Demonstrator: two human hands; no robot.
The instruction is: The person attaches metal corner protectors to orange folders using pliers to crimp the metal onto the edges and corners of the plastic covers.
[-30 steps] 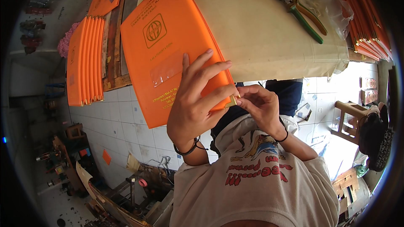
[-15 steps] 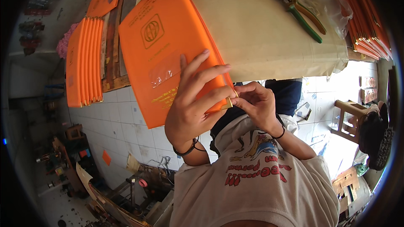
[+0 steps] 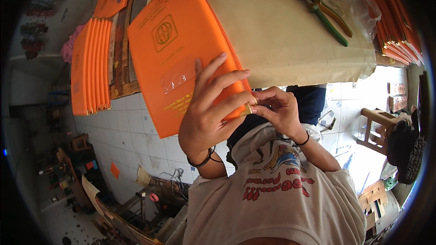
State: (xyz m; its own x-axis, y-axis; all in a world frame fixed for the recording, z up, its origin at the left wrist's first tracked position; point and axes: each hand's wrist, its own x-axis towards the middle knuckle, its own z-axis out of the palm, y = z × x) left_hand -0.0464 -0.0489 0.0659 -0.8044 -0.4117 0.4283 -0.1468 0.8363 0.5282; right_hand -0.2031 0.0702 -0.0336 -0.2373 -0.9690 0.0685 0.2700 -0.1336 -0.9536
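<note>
Over our tan worktable (image 3: 290, 41) above white tiles, left hand (image 3: 206, 113) flat on orange folder (image 3: 181, 50), right hand (image 3: 279, 109) pinching its brass corner (image 3: 248, 109), orange stacks (image 3: 91, 68) leftward

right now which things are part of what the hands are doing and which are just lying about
In hand:
- flat orange plastic-covered folder, pressed down by the left hand
- small brass-coloured metal corner piece at its near corner, pinched by the right hand

Lying about:
- green-handled pliers on the beige paper-covered table
- row of orange folders on the left
- stack of orange folders on the right
</note>
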